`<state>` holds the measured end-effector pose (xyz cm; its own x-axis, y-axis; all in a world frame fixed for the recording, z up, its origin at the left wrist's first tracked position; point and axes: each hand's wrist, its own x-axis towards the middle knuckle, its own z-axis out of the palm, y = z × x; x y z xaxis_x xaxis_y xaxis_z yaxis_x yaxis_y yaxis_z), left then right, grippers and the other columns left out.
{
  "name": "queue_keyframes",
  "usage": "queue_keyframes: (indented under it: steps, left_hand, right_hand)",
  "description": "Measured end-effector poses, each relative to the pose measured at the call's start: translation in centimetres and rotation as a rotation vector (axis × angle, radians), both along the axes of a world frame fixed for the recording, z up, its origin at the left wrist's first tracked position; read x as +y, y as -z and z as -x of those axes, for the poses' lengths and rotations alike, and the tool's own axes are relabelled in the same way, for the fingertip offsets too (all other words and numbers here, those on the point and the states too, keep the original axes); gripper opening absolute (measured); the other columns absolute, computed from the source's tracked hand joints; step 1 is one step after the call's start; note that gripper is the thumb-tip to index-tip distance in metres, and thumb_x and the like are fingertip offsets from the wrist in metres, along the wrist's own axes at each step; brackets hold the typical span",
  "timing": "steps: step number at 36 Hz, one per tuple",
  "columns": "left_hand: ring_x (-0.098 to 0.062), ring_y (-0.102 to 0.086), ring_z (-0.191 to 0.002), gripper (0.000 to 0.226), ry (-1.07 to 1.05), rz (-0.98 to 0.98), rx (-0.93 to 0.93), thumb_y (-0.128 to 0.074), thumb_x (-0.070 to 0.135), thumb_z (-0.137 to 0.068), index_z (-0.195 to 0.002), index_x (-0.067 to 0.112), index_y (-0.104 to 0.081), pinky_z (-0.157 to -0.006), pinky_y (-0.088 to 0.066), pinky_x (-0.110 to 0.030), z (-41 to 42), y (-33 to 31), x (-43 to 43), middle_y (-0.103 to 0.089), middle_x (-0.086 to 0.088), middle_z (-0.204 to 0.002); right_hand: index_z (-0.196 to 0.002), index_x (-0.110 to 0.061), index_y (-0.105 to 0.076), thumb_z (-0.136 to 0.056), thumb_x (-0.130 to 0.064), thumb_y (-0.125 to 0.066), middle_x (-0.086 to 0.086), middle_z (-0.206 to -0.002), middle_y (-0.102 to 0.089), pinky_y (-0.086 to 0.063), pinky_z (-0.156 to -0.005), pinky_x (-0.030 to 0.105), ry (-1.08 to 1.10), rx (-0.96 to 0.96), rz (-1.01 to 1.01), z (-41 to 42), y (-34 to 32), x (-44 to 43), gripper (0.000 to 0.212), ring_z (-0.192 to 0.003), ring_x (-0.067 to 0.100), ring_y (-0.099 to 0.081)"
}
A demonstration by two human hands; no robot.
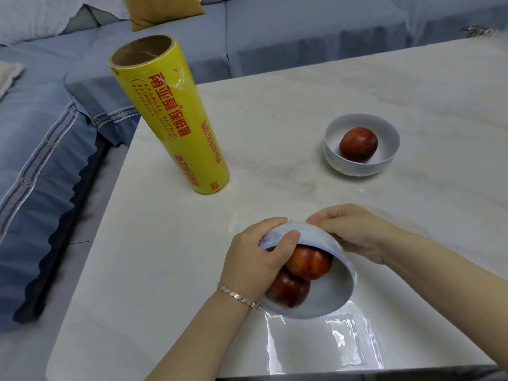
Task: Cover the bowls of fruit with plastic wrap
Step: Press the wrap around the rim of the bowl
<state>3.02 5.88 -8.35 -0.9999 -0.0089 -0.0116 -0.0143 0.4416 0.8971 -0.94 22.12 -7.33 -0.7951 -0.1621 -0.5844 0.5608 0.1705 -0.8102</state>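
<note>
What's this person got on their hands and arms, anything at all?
No sleeves or gloves are in view: the left hand and right hand are bare. A silver flat-link bracelet circles the left wrist. No rings show on the visible fingers.

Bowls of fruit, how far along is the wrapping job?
Nothing is finished. In hand: the left hand and right hand hold the near bowl tilted, with film trailing loose onto the table. To do: the far bowl sits uncovered, and the roll stands upright nearby.
</note>
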Motion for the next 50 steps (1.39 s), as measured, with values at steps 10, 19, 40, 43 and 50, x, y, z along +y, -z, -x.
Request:
queue_keyframes:
  steps: [10,19,40,43,50]
  left_hand:
    - [0.001,-0.054,-0.094,0.088,-0.061,0.018,-0.061,-0.044,0.069,-0.045,-0.120,0.024,-0.060,-0.075,-0.034,0.007,0.1,-0.3,0.0,-0.057,0.019,-0.097]
    - [0.001,-0.055,-0.092,0.085,-0.060,0.005,-0.031,-0.043,0.069,-0.048,-0.113,0.018,-0.066,-0.076,-0.035,0.006,0.1,-0.2,-0.2,-0.058,0.018,-0.096]
    - [-0.001,-0.048,-0.056,0.032,-0.228,-0.142,-0.050,-0.053,0.042,-0.084,-0.059,0.021,-0.056,-0.060,-0.041,-0.013,0.9,0.8,-1.1,-0.055,0.010,-0.057]
    - [-0.010,-0.031,-0.057,0.043,-0.395,-0.146,-0.106,-0.048,0.039,-0.091,-0.061,0.009,-0.038,-0.050,-0.027,-0.023,0.9,0.7,-1.0,-0.035,-0.008,-0.063]
    - [-0.014,-0.058,-0.076,0.033,-0.402,-0.431,-0.330,-0.045,0.032,-0.093,-0.069,0.021,-0.064,-0.078,-0.047,-0.032,0.5,1.6,0.3,-0.065,0.002,-0.078]
  right_hand:
    - [-0.089,-0.041,-0.069,-0.085,-0.041,-0.046,-0.036,-0.093,-0.065,-0.037,-0.083,0.000,-0.292,0.710,-0.123,-2.4,-1.7,-0.6,0.023,-0.098,-0.015,-0.057]
    - [-0.079,-0.010,-0.068,-0.084,-0.072,-0.028,-0.009,-0.079,-0.067,-0.045,-0.079,0.024,-0.274,0.435,-0.242,-2.6,1.3,1.9,0.074,-0.075,0.003,-0.058]
    - [-0.069,-0.015,-0.062,-0.076,-0.071,-0.042,-0.014,-0.080,-0.064,-0.043,-0.079,0.022,-0.192,0.385,-0.018,-4.8,2.9,3.3,0.061,-0.079,0.003,-0.056]
    - [-0.108,-0.024,-0.067,-0.085,-0.043,-0.051,-0.021,-0.112,-0.067,-0.044,-0.092,0.011,-0.118,0.394,0.103,-5.2,2.8,2.8,0.034,-0.106,-0.005,-0.059]
    - [-0.099,-0.030,-0.067,-0.088,-0.016,-0.054,-0.035,-0.087,-0.067,-0.043,-0.074,0.002,0.043,0.555,-0.033,-3.8,1.6,2.4,0.022,-0.082,-0.017,-0.059]
